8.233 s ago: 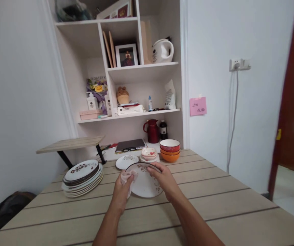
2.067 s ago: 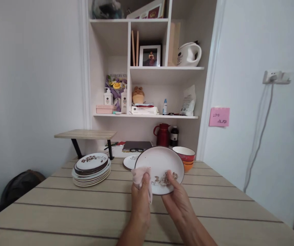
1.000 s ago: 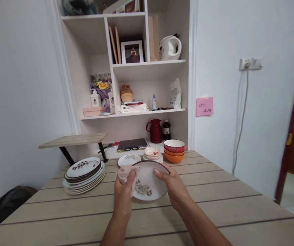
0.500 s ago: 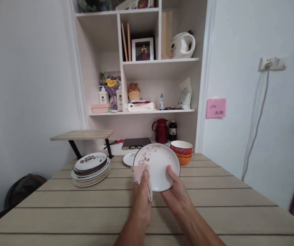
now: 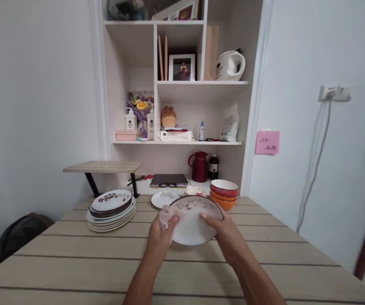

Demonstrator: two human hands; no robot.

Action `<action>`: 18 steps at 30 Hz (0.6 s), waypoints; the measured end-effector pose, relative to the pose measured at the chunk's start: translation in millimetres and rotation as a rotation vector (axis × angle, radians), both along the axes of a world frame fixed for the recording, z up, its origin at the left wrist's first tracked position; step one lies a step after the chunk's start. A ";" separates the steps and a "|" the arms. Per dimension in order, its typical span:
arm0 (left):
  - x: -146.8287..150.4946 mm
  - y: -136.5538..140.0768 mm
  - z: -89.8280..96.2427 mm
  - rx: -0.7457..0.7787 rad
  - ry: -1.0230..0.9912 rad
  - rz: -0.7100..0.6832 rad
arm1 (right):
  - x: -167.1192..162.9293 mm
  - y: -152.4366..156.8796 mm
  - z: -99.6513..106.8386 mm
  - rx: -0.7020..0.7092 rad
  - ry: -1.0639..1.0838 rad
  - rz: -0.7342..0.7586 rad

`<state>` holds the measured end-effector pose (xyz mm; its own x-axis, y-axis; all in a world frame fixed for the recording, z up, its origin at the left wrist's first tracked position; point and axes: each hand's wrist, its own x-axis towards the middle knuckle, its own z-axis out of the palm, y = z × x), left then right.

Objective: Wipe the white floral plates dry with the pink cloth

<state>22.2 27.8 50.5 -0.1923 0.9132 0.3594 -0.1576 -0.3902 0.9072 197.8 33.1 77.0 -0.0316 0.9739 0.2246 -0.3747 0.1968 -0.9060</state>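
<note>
A white plate (image 5: 190,226) with a dark rim and a brown floral pattern is held above the table, its face tipped back. My right hand (image 5: 228,233) grips its right edge, thumb on the face and fingers beneath. At the left edge my left hand (image 5: 161,235) is closed on a pale pink cloth (image 5: 168,214), pressing it around the rim, with the thumb on top. Behind lies a small floral plate (image 5: 165,199) on the table. Partly hidden beyond the held plate is a white dish (image 5: 195,191) with a red mark.
At left, a plate stack (image 5: 111,209) stands by a small raised wooden shelf (image 5: 102,167). Stacked red and orange bowls (image 5: 223,195) are at the back right. Farther back are a closed laptop (image 5: 169,179), glasses (image 5: 168,185), a red jug (image 5: 199,166) and a dark bottle (image 5: 213,167).
The plate has come lower and tilted flatter. My left hand has shifted left with the cloth, now at the plate's left rim. The white dish behind has come into view.
</note>
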 end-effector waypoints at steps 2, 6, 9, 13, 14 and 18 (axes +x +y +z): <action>-0.5 -0.5 0.7 0.011 0.053 0.006 | 5.3 -0.3 4.4 0.096 -0.094 -0.094; -1.7 -0.5 1.7 0.039 0.132 0.006 | 11.4 1.6 4.0 0.154 -0.218 -0.066; -0.7 -0.2 0.8 -0.005 0.053 0.008 | 6.3 3.1 -2.0 0.118 -0.100 -0.014; 5.9 1.2 -0.6 -0.064 -0.223 0.006 | -9.7 1.3 -6.8 0.075 0.142 -0.028; 7.6 1.6 -0.5 -0.062 -0.291 -0.006 | -13.8 0.4 -7.3 0.060 0.197 -0.037; 13.9 2.4 0.2 -0.049 -0.463 -0.047 | -27.0 -1.0 -12.2 -0.018 0.358 -0.029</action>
<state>36.1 30.2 50.8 -0.2799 0.9387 0.2014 -0.5668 -0.3309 0.7545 170.8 32.0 64.8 0.0735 0.9772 0.1991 -0.6639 0.1969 -0.7215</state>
